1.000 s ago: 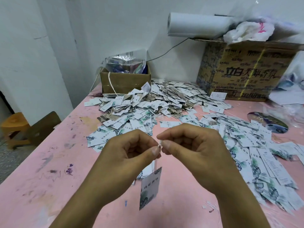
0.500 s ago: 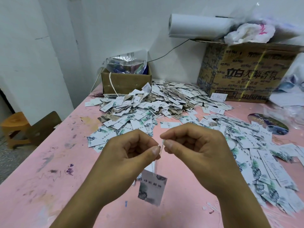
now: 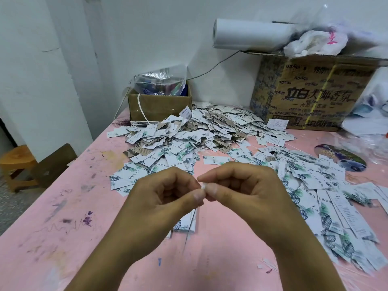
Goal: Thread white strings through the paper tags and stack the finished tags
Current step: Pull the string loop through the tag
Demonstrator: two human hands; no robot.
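Fingertips (image 3: 198, 195) of your left hand (image 3: 165, 199) and right hand (image 3: 248, 193) pinch the string (image 3: 203, 185); loosen, and the tag (image 3: 190, 229) at six o'clock could fall.

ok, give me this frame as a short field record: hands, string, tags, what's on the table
left hand: pinches white string
right hand: pinches the same string, fingertips meeting the left's
paper tag: hangs under left hand, edge-on to camera
tag heap: far middle of pink table, strings among the tags
loose leaf-print tags: spread on the right
small cardboard box: behind heap, plastic bag in it
printed carton: back right, paper roll on top
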